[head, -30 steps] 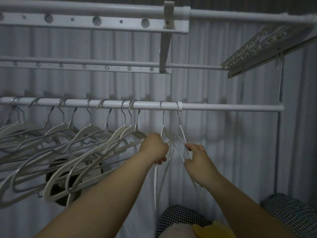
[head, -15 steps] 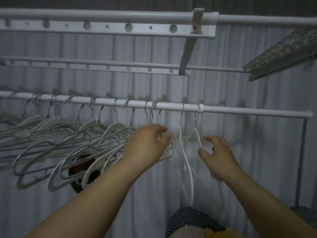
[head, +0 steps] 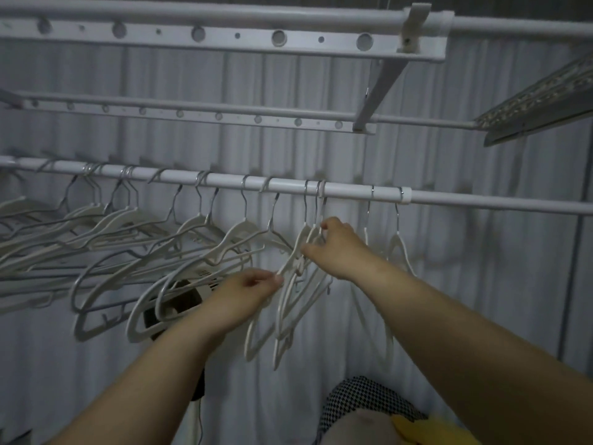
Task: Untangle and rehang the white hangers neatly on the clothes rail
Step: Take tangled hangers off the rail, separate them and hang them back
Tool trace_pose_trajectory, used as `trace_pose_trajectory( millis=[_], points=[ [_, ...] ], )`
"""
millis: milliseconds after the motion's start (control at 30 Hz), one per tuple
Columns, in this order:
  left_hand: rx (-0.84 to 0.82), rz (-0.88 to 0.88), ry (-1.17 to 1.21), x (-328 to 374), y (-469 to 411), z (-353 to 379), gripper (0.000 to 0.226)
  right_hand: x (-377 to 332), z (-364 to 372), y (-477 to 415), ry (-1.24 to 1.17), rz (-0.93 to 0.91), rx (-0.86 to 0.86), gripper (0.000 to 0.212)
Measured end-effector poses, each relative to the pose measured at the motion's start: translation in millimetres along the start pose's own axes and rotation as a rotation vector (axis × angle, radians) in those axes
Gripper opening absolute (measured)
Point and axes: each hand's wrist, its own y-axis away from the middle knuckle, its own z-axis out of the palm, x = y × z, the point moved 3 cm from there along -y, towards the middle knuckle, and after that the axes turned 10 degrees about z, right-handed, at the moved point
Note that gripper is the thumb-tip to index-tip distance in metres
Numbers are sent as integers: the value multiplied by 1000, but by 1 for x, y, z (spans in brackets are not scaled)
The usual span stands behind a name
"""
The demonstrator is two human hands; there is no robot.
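My left hand (head: 253, 293) pinches a shoulder of the tangled hangers (head: 298, 266); my right hand (head: 338, 248), at its one o'clock, grips their necks just under the clothes rail (head: 481, 200). I judge it best to steady the necks and ease one shoulder out toward seven o'clock.

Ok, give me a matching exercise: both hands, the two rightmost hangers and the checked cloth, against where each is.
1 left hand
2 right hand
3 two rightmost hangers
4 checked cloth

A bottom edge of view
B hanging free on the clothes rail
C pinching the tangled hangers lower down
D holding the tangled hangers just below their hooks

Pairs: 1-C, 2-D, 3-B, 4-A
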Motion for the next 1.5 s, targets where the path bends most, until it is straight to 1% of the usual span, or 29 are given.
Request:
trace_pose_trajectory(
  millis=[67, 133, 200, 267, 300, 333, 433, 467, 533, 567, 600, 667, 700, 800, 867, 900, 1000, 1067, 1133, 1200, 1367, 1500],
  points=[
    [-76, -30, 85, -2, 1, 8, 27, 3, 9, -2, -119, 134, -69, 63],
    [-118, -56, 157, -2, 1, 13, 16, 5, 16, 0, -279, 210, -138, 59],
    [-166, -60, 242, 0, 2, 18, 15, 4, 24, 3, -396, 231, -205, 50],
    [-196, -70, 322, 0, 2, 21, 15, 3, 29, 5, -450, 226, -223, 48],
    [-194, -78, 339, 0, 2, 21, 14, 3, 30, 7, -477, 223, -217, 49],
    [-174, -90, 345, -1, 2, 21, 18, 3, 30, 8, -505, 223, -206, 49],
    [-47, -140, 314, -6, -1, 18, 34, 6, 28, 11, -591, 241, -161, 45],
    [-16, -124, 270, -8, -2, 17, 39, 8, 27, 11, -589, 246, -144, 43],
    [9, -13, 118, -6, -3, 14, 53, 12, 26, 9, -521, 242, -94, 47],
    [9, 56, -19, -4, -4, 12, 59, 14, 26, 7, -474, 234, -70, 51],
    [4, 128, -203, -2, -6, 10, 61, 16, 26, 5, -435, 226, -52, 53],
    [-19, 235, -551, 3, -10, 9, 52, 21, 24, 2, -387, 223, -30, 53],
    [-44, 246, -663, 4, -15, 10, 45, 25, 21, 1, -374, 226, -21, 53],
    [-117, 203, -866, 3, -29, 12, 29, 36, 10, -1, -330, 232, -1, 51],
    [-93, 187, -969, 4, -35, 11, 26, 42, 3, -2, -261, 233, 5, 50],
    [-70, 199, -1010, 6, -37, 11, 27, 46, 0, -2, -233, 237, 6, 50],
    [-11, 306, -1088, 11, -37, 14, 43, 53, -7, -4, -144, 240, 3, 50],
    [-4, 345, -1176, 16, -36, 17, 42, 56, -11, -5, -82, 223, 4, 47],
    [-10, 340, -1273, 22, -38, 20, 33, 57, -16, -4, -39, 210, 2, 43],
    [-22, 325, -1322, 27, -40, 22, 29, 58, -21, -2, 11, 193, 3, 42],
    [-94, 281, -1302, 34, -45, 30, 27, 64, -30, 3, 87, 153, -4, 42],
    [-82, 214, -1270, 30, -50, 28, 26, 70, -34, 1, 70, 154, -18, 41]
  ],
)
